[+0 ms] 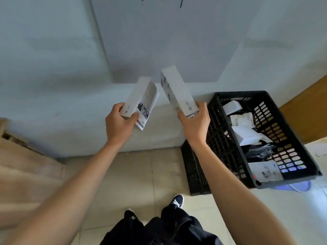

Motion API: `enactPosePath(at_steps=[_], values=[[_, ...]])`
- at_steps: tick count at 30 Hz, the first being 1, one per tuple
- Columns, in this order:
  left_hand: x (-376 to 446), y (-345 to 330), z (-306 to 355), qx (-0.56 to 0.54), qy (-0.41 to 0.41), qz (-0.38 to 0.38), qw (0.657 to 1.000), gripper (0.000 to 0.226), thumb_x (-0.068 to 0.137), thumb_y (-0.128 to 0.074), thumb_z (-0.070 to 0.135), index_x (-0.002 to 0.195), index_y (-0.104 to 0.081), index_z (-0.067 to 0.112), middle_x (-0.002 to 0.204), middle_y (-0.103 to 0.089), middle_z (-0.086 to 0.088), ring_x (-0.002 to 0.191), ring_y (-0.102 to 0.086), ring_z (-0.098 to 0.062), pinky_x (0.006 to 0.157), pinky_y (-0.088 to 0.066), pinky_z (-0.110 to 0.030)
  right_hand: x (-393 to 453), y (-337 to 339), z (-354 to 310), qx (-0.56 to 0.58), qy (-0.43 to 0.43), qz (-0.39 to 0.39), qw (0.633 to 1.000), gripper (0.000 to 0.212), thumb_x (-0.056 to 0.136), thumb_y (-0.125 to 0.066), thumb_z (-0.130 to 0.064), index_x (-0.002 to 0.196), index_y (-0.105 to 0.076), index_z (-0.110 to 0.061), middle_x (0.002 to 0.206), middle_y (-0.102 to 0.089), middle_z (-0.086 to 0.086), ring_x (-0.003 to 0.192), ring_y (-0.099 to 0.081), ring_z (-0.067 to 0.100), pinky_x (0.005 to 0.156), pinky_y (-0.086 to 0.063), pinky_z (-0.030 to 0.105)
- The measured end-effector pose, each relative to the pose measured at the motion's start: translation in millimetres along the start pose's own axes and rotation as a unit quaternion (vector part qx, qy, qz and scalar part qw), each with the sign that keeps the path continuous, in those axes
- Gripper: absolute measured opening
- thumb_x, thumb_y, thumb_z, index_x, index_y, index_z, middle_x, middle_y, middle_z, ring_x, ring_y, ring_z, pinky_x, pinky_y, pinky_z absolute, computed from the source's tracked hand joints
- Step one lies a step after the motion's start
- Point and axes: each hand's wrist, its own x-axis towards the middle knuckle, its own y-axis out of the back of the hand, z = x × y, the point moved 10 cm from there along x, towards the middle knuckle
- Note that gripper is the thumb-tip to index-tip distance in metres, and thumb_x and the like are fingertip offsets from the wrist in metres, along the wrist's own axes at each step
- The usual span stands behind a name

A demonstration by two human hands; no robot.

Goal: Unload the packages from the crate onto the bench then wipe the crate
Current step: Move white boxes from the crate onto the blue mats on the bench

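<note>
- The left hand [120,121] grips a white box [139,98] by its near end, fingers curled round it; a printed leaflet [147,110] is held against the box's right face.
- The right hand [195,121] clasps a second white box [178,91] the same way, by its near end.
- Both boxes tilt away from the person and lean apart at their near ends, their far ends close together with a narrow gap between them.
- They are held in the air above the pale bench [70,103], near its front edge; the bench surface to the left and beyond the boxes lies open.
- The black crate [263,138] sits to the right, one end up against the bench's front edge, its walls pierced with slots.
- Inside it lie several more packages [246,137]: white boxes, a dark glossy wrapper and a flat printed sheet at the near end.
- A wooden board [26,165] borders the floor space on the left.
- Tiled floor [141,174] lies between board and crate, with the person's dark shoe [177,201] on it.
- Each box end shows two small ring marks; the leaflet bears small dark pictures, and its writing is too blurred to read.
</note>
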Motion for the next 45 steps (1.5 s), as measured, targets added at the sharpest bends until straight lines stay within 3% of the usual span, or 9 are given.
enactPosePath(at_steps=[3,7,13,16,24,28,37,42,45], values=[[-8,36,-18,-0.015,0.034,0.037,0.999,0.043,0.077,-0.076,0.031,0.116,-0.064,0.019,0.096,-0.064,0.016,0.083,-0.060,0.012,0.066,-0.041,-0.003,-16,-31,-11,0.014,-0.008,-0.037,0.999,0.049,0.075,-0.083,-0.041,0.109,-0.051,-0.026,0.102,-0.057,-0.011,0.092,-0.056,0.009,0.073,-0.058,0.044],[-22,79,-40,-0.023,0.081,0.105,0.991,0.037,0.081,-0.079,0.024,0.114,-0.065,0.016,0.093,-0.065,0.019,0.081,-0.059,0.016,0.067,-0.042,-0.003,-29,-65,-27,0.050,-0.013,-0.091,0.995,0.045,0.074,-0.082,-0.044,0.105,-0.051,-0.032,0.097,-0.060,-0.014,0.083,-0.060,0.005,0.070,-0.058,0.043],[-62,130,-59,-0.038,0.136,0.203,0.969,0.040,0.080,-0.080,0.029,0.115,-0.064,0.016,0.100,-0.068,0.011,0.091,-0.067,-0.008,0.084,-0.052,-0.026,-45,-110,-55,0.091,0.010,-0.197,0.976,0.040,0.072,-0.081,-0.045,0.094,-0.048,-0.040,0.095,-0.061,-0.013,0.081,-0.060,0.005,0.060,-0.051,0.023],[-88,155,-68,-0.029,0.161,0.253,0.953,0.039,0.081,-0.080,0.031,0.114,-0.065,0.018,0.097,-0.066,0.017,0.086,-0.065,0.001,0.081,-0.053,-0.022,-62,-130,-68,0.113,0.023,-0.243,0.963,0.040,0.072,-0.081,-0.043,0.093,-0.048,-0.039,0.090,-0.060,-0.014,0.079,-0.058,-0.002,0.053,-0.044,0.012],[-178,244,-103,-0.060,0.217,0.385,0.895,0.038,0.079,-0.081,0.035,0.111,-0.062,0.026,0.105,-0.070,0.010,0.091,-0.069,-0.002,0.077,-0.060,-0.024,-148,-199,-126,0.155,0.049,-0.377,0.912,0.039,0.071,-0.080,-0.043,0.094,-0.049,-0.037,0.089,-0.062,-0.011,0.074,-0.058,-0.005,0.054,-0.043,0.010],[-230,304,-129,-0.102,0.229,0.452,0.856,0.035,0.080,-0.082,0.030,0.109,-0.063,0.030,0.109,-0.071,0.008,0.097,-0.071,-0.011,0.085,-0.061,-0.045,-215,-237,-168,0.174,0.059,-0.439,0.880,0.038,0.070,-0.080,-0.044,0.094,-0.051,-0.037,0.083,-0.064,-0.012,0.071,-0.060,-0.002,0.054,-0.043,0.009],[-353,459,-181,-0.081,0.254,0.553,0.790,0.040,0.076,-0.081,0.034,0.112,-0.064,0.028,0.108,-0.071,0.007,0.098,-0.071,-0.018,0.085,-0.060,-0.050,-401,-302,-265,0.199,0.083,-0.541,0.813,0.041,0.073,-0.082,-0.039,0.103,-0.056,-0.030,0.084,-0.065,-0.015,0.071,-0.060,-0.004,0.058,-0.047,0.013],[-409,537,-205,-0.074,0.262,0.595,0.756,0.041,0.079,-0.081,0.033,0.116,-0.064,0.025,0.108,-0.070,0.011,0.096,-0.071,-0.013,0.083,-0.061,-0.047,-493,-325,-320,0.215,0.117,-0.568,0.786,0.039,0.074,-0.080,-0.040,0.105,-0.056,-0.035,0.107,-0.067,-0.006,0.092,-0.067,0.019,0.077,-0.060,0.042],[-429,567,-219,-0.081,0.270,0.609,0.742,0.043,0.078,-0.081,0.032,0.117,-0.063,0.025,0.109,-0.070,0.011,0.098,-0.071,-0.013,0.084,-0.061,-0.047,-534,-338,-341,0.222,0.126,-0.583,0.771,0.042,0.079,-0.079,-0.035,0.114,-0.058,-0.031,0.095,-0.068,-0.020,0.086,-0.068,0.011,0.074,-0.060,0.033]])
